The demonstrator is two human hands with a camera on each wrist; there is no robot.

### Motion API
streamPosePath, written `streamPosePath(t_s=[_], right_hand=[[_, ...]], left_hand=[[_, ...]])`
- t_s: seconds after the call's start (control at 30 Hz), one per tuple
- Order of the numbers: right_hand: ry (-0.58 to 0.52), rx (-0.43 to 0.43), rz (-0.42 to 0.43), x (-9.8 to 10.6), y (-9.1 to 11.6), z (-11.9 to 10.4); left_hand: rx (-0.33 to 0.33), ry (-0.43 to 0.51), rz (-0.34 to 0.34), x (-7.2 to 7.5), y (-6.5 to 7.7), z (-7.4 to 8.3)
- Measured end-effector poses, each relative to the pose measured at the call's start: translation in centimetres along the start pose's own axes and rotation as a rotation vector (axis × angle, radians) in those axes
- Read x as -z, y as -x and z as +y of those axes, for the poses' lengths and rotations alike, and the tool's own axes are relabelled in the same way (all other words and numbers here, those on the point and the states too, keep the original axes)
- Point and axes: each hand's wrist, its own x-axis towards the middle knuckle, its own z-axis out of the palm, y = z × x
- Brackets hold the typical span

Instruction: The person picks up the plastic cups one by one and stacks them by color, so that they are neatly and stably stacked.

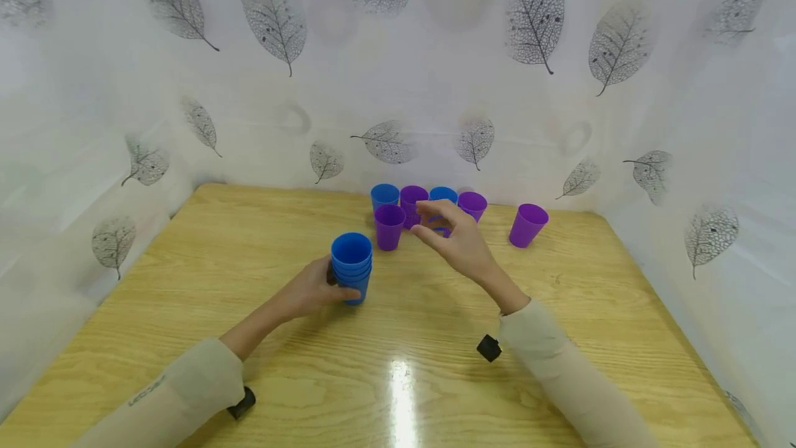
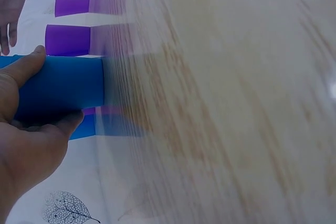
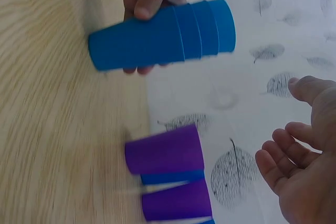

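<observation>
My left hand grips a stack of several nested blue cups, mouths up, thumb on the near side. In the right wrist view the stack shows its stepped rims; whether its base touches the table I cannot tell. My right hand hovers with nothing in it, thumb and fingers apart, partly covering the cups behind. Left of it stand a purple cup, a blue cup and another purple cup. Beyond the fingers are a blue cup and a purple cup.
A lone purple cup stands farther right on the wooden table. White sheeting with leaf prints rises behind the table and on both sides. Each sleeve has a small black device near the wrist.
</observation>
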Motion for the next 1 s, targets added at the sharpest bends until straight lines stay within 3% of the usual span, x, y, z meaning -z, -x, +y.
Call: streamPosePath(t_s=[0.47,0.77,1.0], right_hand=[[0.128,-0.16,0.087,5.2,1.5,2.6],[0.143,-0.116,0.12,6.1,1.1,4.0],[0.18,-0.124,0.134,6.7,0.8,5.0]], left_hand=[[0.001,0.043,0.002,0.1,0.1,-0.4],[0.008,0.115,0.011,-0.1,0.3,-0.3],[-0.025,0.136,0.053,-0.4,0.5,-0.3]])
